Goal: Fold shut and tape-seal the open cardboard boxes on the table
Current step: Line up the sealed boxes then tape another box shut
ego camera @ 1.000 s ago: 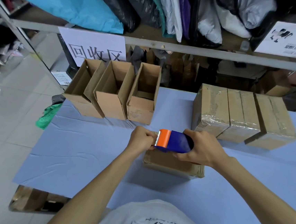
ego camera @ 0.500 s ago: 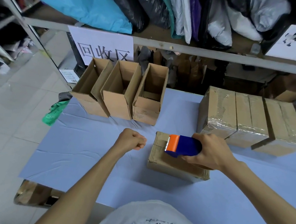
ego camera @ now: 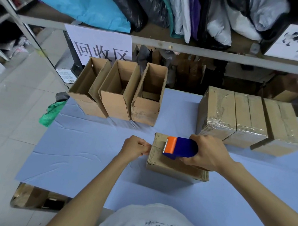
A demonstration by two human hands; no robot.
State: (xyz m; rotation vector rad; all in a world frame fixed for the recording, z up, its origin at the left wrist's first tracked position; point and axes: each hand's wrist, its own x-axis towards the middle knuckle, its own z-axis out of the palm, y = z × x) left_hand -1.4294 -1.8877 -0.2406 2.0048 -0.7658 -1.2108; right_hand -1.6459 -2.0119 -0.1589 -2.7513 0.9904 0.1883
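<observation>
The left grip (ego camera: 136, 146), a second ago at the tape dispenser's (ego camera: 179, 146) blade, now sits clenched against the left end of the closed cardboard box (ego camera: 172, 168). Whether it pins clear tape there I cannot tell. The right grip (ego camera: 208, 153) grasps the dispenser, now further in along the box top, so the seam strip looks begun. The box lies mid-desk (ego camera: 86, 154). Bare cloth lies rightward for the pull, sealed boxes (ego camera: 249, 119) stand just behind, and the open boxes (ego camera: 117, 93) are well apart.

Paper sign (ego camera: 98, 44) on the shelf rail (ego camera: 187, 50), far up-left of the right hand's (ego camera: 210, 152) grip on the tape dispenser (ego camera: 185, 147), read "回收区". Shirt (ego camera: 152, 220) below the grip read "BROS", upside down.
</observation>
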